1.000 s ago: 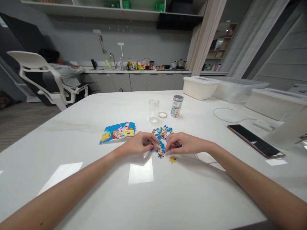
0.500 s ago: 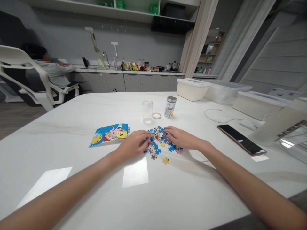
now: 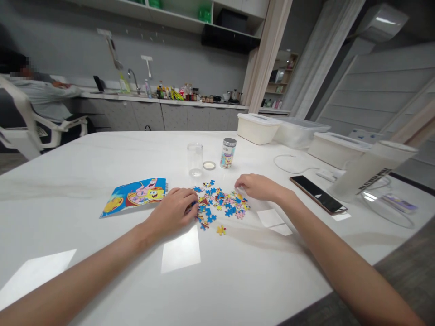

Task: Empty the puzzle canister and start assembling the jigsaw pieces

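Left hand [image 3: 178, 206]: half-curled at puzzle pieces [image 3: 230, 211], grip hidden | right hand [image 3: 256, 186]: loosely curled beside them, hold unclear

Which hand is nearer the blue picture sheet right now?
Left. The left hand is right beside the right-hand end of the blue picture sheet; the right hand is farther off, across the puzzle pieces.

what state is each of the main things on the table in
puzzle pieces: loose, spread out
clear jar: upright, open, nothing visible inside
round lid: off, lying flat
printed can: upright, lid on
picture sheet: lying, slightly curved
phone: face up, screen dark
white boxes: lids on
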